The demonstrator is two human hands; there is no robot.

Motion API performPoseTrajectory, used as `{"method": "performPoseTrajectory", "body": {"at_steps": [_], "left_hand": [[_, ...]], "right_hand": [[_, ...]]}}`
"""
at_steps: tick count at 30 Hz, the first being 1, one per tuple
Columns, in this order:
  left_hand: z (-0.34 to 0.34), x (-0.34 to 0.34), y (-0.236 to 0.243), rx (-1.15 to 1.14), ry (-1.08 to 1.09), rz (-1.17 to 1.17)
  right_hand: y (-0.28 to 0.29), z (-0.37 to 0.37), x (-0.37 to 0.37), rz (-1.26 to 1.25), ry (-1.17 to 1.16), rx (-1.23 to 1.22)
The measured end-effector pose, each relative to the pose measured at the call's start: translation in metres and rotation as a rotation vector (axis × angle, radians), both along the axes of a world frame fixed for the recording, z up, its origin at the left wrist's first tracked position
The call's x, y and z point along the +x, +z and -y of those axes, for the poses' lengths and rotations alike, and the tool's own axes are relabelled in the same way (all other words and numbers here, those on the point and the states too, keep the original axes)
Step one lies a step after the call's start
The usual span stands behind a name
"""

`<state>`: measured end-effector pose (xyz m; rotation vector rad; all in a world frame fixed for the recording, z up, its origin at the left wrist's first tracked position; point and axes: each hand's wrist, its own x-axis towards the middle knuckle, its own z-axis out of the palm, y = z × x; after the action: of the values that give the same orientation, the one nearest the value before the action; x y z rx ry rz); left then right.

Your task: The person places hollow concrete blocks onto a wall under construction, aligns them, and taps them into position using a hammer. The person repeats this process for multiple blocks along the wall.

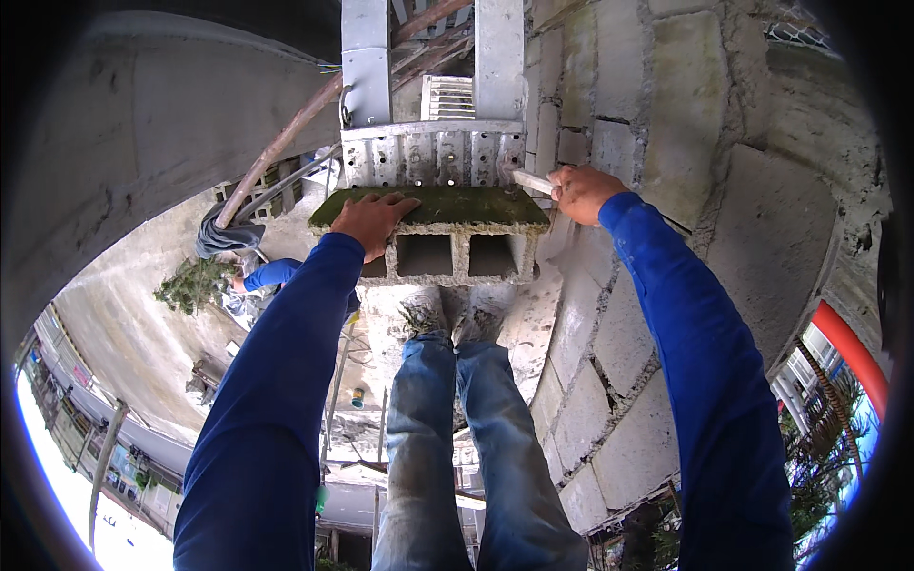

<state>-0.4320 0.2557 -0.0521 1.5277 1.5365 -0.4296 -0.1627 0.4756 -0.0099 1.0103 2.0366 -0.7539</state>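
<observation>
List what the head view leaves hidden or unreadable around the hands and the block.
- Far end of the pale tool: buried in the right hand.
- Block top under the left hand: covered by the palm.
- Shoes: partly hidden behind the block.
- Person below: small, mostly hidden by the left sleeve.

Rough grey concrete block (447, 249), mossy top; perforated metal bracket (433, 152).

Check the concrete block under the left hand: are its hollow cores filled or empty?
Empty. The concrete block shows two dark open cores on the side facing the camera; the left hand rests flat on its moss-green top.
</observation>
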Motion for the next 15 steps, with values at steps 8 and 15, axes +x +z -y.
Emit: {"method": "performPoseTrajectory", "body": {"at_steps": [8,15], "left_hand": [[-0.005,0.005,0.000,0.014,0.020,0.018],[0.014,0.002,0.018,0.109,-0.075,-0.321]], "right_hand": [[-0.019,-0.003,-0.015,0.087,0.188,-0.013],[0.022,-0.008,-0.060,-0.073,-0.106,0.012]]}}
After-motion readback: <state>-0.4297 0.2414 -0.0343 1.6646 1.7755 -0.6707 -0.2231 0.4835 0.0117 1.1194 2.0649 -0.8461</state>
